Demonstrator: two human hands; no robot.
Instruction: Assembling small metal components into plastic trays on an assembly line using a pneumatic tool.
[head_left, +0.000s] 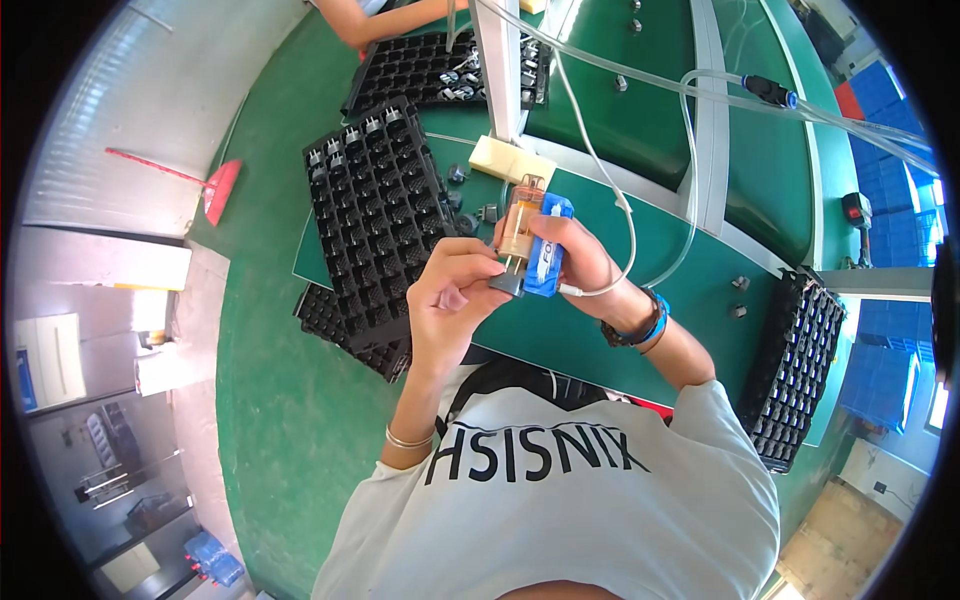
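My right hand point(580, 255) is wrapped round a hand-held tool with a clear amber cylinder point(517, 232) and a blue side piece point(546, 250). A thin white cable or tube point(608, 288) runs from the blue piece past my right wrist. My left hand point(447, 290) is closed in a pinch on a small black plug part point(507, 284) with metal pins, held against the lower end of the tool. Left of my hands lies a black compartment tray point(385, 215) with pronged plugs in its far cells.
Several small grey parts point(458, 200) lie beside a pale yellow block point(512, 160) on the green table point(640, 345). Another filled black tray point(795, 375) stands at the right. A co-worker's arm point(405, 20) reaches over a far tray point(410, 75). Clear hoses point(690, 95) cross overhead.
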